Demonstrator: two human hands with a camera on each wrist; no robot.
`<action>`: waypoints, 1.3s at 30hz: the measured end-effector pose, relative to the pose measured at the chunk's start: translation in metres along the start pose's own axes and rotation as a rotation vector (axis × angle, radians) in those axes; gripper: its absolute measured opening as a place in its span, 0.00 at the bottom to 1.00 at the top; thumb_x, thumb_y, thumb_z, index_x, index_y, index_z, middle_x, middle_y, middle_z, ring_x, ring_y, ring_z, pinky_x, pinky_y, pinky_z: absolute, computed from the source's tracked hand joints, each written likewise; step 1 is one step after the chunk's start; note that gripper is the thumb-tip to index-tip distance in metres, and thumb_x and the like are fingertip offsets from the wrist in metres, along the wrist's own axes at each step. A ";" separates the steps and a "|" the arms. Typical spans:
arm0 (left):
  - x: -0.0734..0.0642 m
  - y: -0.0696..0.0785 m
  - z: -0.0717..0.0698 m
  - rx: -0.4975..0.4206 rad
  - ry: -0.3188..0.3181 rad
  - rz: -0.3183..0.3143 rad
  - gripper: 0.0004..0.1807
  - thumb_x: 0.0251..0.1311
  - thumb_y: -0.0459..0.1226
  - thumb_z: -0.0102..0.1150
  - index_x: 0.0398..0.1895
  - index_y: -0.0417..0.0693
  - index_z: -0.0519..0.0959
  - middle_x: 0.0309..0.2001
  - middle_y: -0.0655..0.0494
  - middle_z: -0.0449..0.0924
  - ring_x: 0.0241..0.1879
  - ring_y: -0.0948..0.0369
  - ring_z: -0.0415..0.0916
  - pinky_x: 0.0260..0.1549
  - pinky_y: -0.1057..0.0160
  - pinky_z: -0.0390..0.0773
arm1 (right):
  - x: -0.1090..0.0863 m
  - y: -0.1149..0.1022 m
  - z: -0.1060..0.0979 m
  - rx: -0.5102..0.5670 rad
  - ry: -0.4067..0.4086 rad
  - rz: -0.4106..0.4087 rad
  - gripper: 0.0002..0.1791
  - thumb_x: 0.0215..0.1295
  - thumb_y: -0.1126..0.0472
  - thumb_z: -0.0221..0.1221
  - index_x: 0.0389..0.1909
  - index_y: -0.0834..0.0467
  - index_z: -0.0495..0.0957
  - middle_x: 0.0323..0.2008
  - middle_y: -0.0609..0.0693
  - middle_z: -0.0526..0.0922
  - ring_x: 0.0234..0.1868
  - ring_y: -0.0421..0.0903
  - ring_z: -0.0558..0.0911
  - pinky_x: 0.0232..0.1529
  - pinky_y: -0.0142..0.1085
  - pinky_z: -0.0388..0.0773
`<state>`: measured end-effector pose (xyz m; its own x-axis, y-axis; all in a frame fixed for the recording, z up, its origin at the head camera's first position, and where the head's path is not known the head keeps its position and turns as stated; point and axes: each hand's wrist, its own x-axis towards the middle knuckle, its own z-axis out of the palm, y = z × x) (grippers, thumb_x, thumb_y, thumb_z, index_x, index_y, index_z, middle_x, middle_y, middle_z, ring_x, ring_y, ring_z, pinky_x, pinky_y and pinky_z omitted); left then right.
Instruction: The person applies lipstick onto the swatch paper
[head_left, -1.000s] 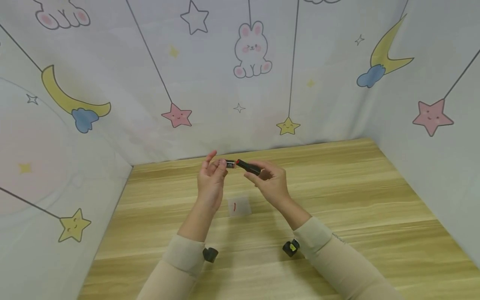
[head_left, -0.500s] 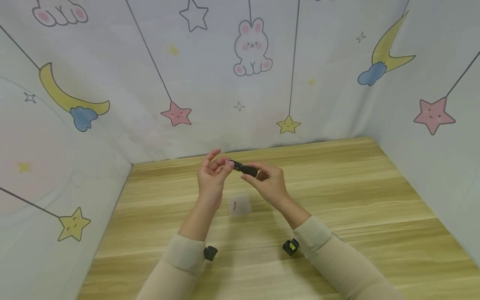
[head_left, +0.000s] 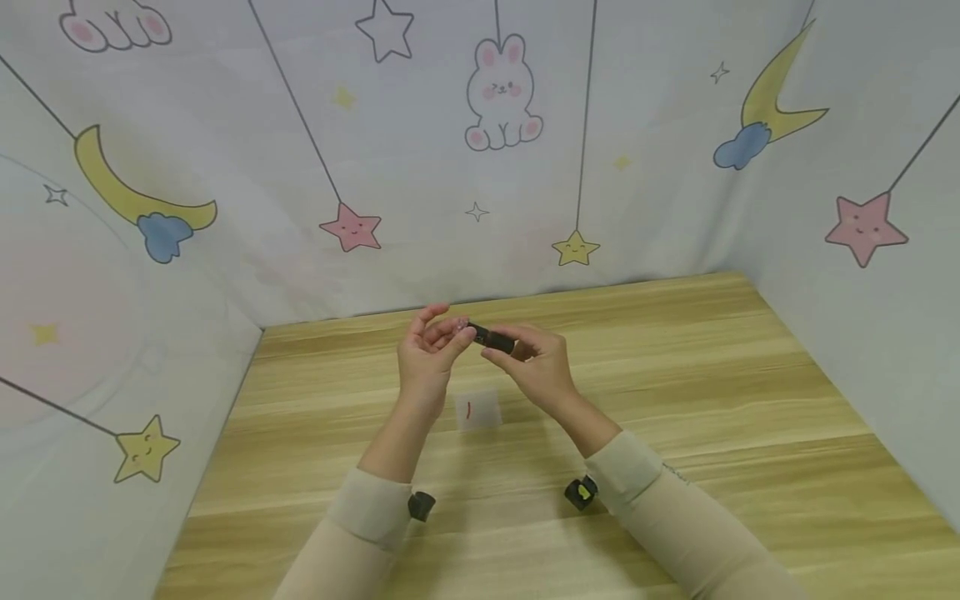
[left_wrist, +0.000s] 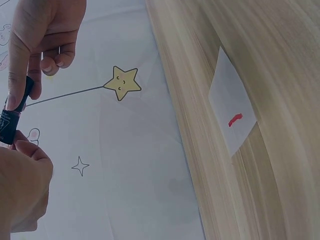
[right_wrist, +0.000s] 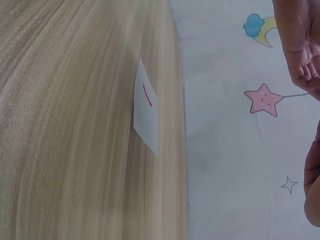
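Note:
Above the wooden table (head_left: 675, 375), both hands hold a small black lipstick tube (head_left: 492, 337) level between them. My left hand (head_left: 454, 330) pinches its left end, which carries a label, with thumb and fingertips. My right hand (head_left: 501, 347) grips the black right part. In the left wrist view the black lipstick tube (left_wrist: 15, 106) runs between the right hand's fingers (left_wrist: 20, 60) above and the left hand's fingertips (left_wrist: 25, 147) below. No red shows at the joint between the two parts. A small white paper slip (head_left: 477, 410) with a red stroke lies on the table under the hands.
Printed fabric walls (head_left: 480, 167) with stars, moons and a rabbit close in the table at the back, left and right. The white paper slip (left_wrist: 231, 105) (right_wrist: 146, 105) lies flat near the back wall. Small black wrist cameras (head_left: 422, 506) (head_left: 581, 493) sit at both cuffs.
A second ago a red band showed between the tube's two parts. The hands have moved together, the parts have closed up, and the red is hidden.

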<state>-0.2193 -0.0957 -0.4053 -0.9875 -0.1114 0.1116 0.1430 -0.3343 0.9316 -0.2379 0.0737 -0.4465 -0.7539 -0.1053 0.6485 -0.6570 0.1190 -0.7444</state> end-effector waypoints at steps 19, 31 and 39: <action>-0.001 -0.001 0.001 0.010 -0.003 0.052 0.25 0.55 0.22 0.70 0.53 0.46 0.73 0.37 0.57 0.84 0.41 0.63 0.83 0.46 0.67 0.82 | 0.004 -0.041 0.000 0.018 -0.034 -0.012 0.13 0.53 0.79 0.70 0.41 0.73 0.84 0.37 0.66 0.86 0.13 0.44 0.75 0.17 0.31 0.76; 0.000 -0.014 0.016 0.342 -0.195 0.270 0.12 0.53 0.33 0.77 0.38 0.37 0.86 0.35 0.52 0.85 0.37 0.58 0.78 0.39 0.65 0.75 | -0.008 0.010 -0.010 -0.121 -0.071 -0.055 0.13 0.50 0.71 0.76 0.38 0.63 0.88 0.38 0.56 0.86 0.14 0.40 0.67 0.16 0.29 0.65; 0.006 -0.032 0.020 0.466 -0.231 0.086 0.14 0.53 0.41 0.78 0.40 0.45 0.87 0.36 0.55 0.86 0.38 0.54 0.79 0.37 0.65 0.77 | -0.012 0.018 -0.025 -0.324 -0.153 -0.006 0.14 0.49 0.61 0.78 0.37 0.58 0.89 0.35 0.49 0.88 0.21 0.42 0.75 0.21 0.30 0.71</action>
<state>-0.2309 -0.0673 -0.4274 -0.9698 0.1069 0.2190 0.2316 0.1241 0.9649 -0.2407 0.1014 -0.4645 -0.7573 -0.2505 0.6031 -0.6461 0.4220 -0.6360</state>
